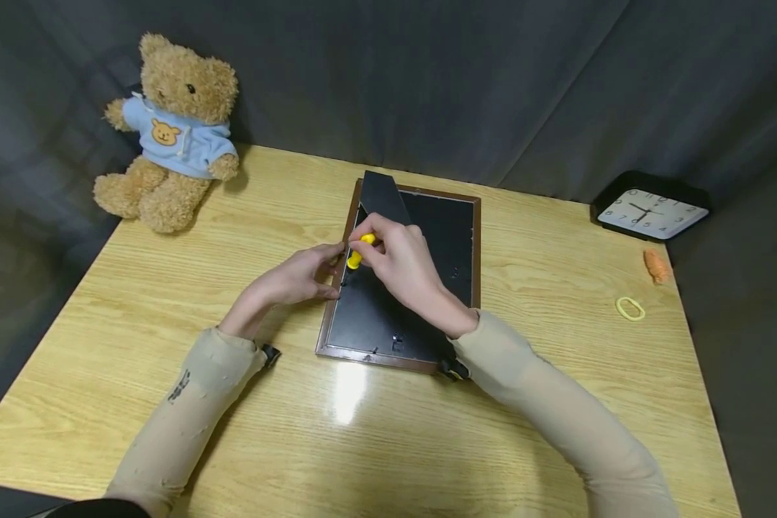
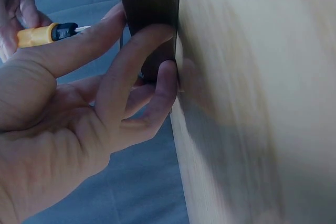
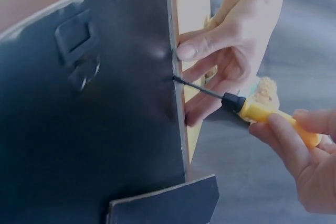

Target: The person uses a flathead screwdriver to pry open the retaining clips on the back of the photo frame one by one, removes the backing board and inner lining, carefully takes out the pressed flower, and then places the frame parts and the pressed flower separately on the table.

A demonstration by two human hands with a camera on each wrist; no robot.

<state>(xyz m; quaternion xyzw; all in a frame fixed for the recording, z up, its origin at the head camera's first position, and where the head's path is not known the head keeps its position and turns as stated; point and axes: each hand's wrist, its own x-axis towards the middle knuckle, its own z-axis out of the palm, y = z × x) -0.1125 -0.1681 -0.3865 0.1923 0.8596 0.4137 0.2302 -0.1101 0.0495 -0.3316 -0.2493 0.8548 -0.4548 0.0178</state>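
A brown picture frame (image 1: pixel 398 367) lies face down, its black backing board (image 3: pixel 105 135) uppermost. My right hand (image 1: pixel 406 265) holds a small yellow-handled screwdriver (image 3: pixel 257 112) above the frame's left side. In the right wrist view its thin shaft slants to the board's edge, the tip touching or very near a small dark tab (image 3: pixel 176 78). My left hand (image 1: pixel 293 277) grips the frame's left side, thumb on top and fingers curled at the outer edge, as the left wrist view shows. A black stand leg (image 1: pixel 385 196) sticks up from the backing board. A metal hanging ring (image 3: pixel 77 45) is on the board.
At the back left of the wooden table (image 1: pixel 188 302) sits a teddy bear (image 1: pixel 175 137) in a blue top. A black clock (image 1: pixel 650 208), an orange object (image 1: pixel 656 266) and a pale yellow ring (image 1: pixel 630 309) are on the right. Dark curtains enclose the back and sides.
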